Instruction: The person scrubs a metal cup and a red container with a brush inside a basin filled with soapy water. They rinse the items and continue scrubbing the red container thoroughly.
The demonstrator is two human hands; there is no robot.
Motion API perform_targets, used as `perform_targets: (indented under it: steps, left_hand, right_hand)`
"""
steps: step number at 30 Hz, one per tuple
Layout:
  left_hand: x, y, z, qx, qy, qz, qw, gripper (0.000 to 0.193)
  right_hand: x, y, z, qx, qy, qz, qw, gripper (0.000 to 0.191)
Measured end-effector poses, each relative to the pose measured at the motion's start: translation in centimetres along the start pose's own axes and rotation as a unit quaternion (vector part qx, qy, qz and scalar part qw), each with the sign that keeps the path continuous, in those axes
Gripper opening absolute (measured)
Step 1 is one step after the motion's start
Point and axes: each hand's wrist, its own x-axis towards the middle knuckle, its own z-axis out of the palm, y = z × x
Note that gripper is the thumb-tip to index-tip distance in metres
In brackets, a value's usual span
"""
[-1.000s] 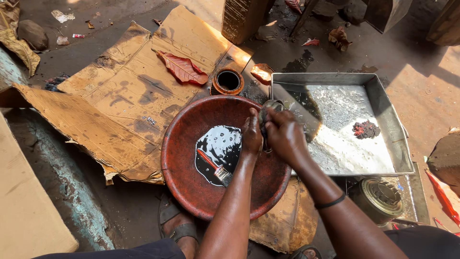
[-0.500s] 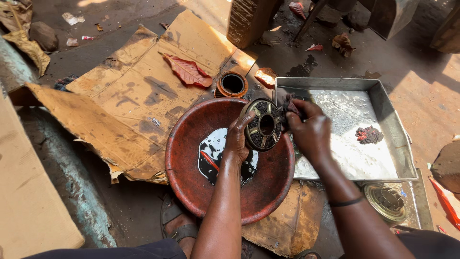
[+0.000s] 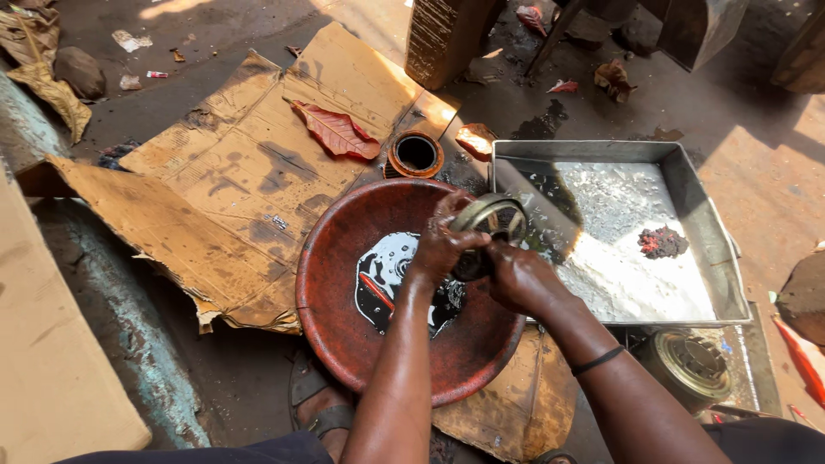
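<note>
Left hand (image 3: pixel 440 249), right hand (image 3: pixel 516 279): fingers curled tight round metal ring part (image 3: pixel 491 219) above red bowl (image 3: pixel 344 292).

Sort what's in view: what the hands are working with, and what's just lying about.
In use: left hand, right hand, round metal part, red bowl, brush.
Lying about: metal tray, cardboard, dry leaf, small ring, rag.

Two hands, the left hand (image 3: pixel 443 245) and right hand (image 3: pixel 516 279), together hold one round metal part (image 3: pixel 491 219). There is one red bowl (image 3: pixel 344 292), one metal tray (image 3: pixel 687 202), one small rusty ring (image 3: pixel 416 154) and one brush (image 3: pixel 376 292). One red leaf (image 3: pixel 337 131) lies on one sheet of cardboard (image 3: pixel 215 198)
</note>
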Motion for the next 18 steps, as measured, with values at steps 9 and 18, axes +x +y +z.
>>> perform_targets:
  steps: [9, 18]
  left_hand:
    - [-0.1, 0.9, 0.1, -0.064, -0.037, 0.07, 0.995, 0.08]
    - [-0.2, -1.2, 0.1, -0.245, -0.014, -0.002, 0.97, 0.055]
  right_hand:
    - [0.6, -1.2, -0.2, 0.84, 0.078, 0.211, 0.494, 0.011]
    - [1.1, -3.6, -2.9, 0.84, 0.261, 0.297, 0.372, 0.016]
